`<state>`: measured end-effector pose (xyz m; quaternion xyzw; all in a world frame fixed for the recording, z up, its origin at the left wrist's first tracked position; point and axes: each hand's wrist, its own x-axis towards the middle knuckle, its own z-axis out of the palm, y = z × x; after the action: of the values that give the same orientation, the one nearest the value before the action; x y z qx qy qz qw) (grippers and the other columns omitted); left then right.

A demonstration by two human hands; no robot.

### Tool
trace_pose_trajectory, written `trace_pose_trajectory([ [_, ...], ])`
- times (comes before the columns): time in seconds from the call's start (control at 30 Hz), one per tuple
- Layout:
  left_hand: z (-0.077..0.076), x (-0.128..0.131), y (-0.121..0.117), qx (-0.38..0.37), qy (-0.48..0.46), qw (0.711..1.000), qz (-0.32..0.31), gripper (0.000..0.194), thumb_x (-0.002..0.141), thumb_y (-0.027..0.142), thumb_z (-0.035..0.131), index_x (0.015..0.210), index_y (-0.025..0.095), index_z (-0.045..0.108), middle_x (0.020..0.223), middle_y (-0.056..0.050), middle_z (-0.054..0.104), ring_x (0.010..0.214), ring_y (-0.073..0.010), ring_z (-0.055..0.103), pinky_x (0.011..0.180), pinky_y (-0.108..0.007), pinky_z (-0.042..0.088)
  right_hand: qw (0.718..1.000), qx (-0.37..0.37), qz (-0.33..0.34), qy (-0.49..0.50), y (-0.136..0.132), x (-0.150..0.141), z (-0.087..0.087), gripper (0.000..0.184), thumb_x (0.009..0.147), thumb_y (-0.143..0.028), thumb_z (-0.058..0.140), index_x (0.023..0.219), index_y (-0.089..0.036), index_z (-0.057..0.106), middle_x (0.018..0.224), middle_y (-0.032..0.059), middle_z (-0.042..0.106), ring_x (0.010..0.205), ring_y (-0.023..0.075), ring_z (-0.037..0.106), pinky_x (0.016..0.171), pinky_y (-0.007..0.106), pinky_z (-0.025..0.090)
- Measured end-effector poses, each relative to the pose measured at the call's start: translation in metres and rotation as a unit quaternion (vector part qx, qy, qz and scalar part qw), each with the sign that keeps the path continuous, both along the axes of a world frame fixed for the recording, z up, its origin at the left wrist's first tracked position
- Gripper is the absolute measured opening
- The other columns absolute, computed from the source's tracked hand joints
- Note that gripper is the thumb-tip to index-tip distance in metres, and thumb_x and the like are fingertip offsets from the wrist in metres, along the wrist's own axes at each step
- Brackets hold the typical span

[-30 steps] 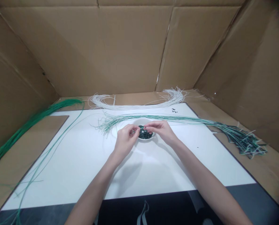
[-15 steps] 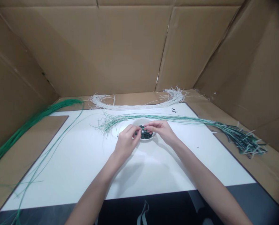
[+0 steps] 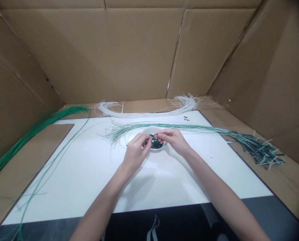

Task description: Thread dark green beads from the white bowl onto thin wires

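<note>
Over a white bowl (image 3: 166, 146) of small dark green beads (image 3: 156, 144), my two hands meet with fingertips close together. My left hand (image 3: 137, 149) is closed in a pinch at the bowl's left side. From the right, my right hand (image 3: 174, 139) pinches too, thumb against forefinger. A short piece of thin pale green cord (image 3: 155, 136) shows between the fingertips of both hands. Whether a bead is on it is too small to tell. My left hand covers the bowl's left part.
Behind the bowl lies a long bundle of green and white cords (image 3: 189, 126), its beaded end (image 3: 265, 152) at right. White cords (image 3: 149, 115) curve farther back. Green cords (image 3: 39, 129) lie left. A few loose beads (image 3: 186, 118) sit on the white board (image 3: 89, 174). Cardboard walls (image 3: 139, 53) enclose the table.
Almost nothing differs. Both hands stay over the bowl in the same pinch, with only a tiny shift of the fingers.
</note>
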<state>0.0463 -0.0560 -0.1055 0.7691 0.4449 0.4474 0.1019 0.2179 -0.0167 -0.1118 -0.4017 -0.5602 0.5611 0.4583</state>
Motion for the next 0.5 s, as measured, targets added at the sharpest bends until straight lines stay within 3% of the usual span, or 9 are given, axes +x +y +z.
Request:
trace_pose_trajectory([
  [0.5,0.0011,0.0012,-0.0012,0.007,0.000,1.000,0.006,0.012,0.082,0.019,0.046,0.079,0.018,0.058,0.071,0.000,0.057,0.056,-0.0080,0.048,0.058,-0.019,0.041,1.000,0.000,0.005,0.004,0.0001,-0.0001,-0.0007,0.021,0.062,-0.036,0.069,0.071,-0.016,0.071,0.071,0.0048,0.068,0.054,0.0092,0.053,0.056,0.024,0.045],
])
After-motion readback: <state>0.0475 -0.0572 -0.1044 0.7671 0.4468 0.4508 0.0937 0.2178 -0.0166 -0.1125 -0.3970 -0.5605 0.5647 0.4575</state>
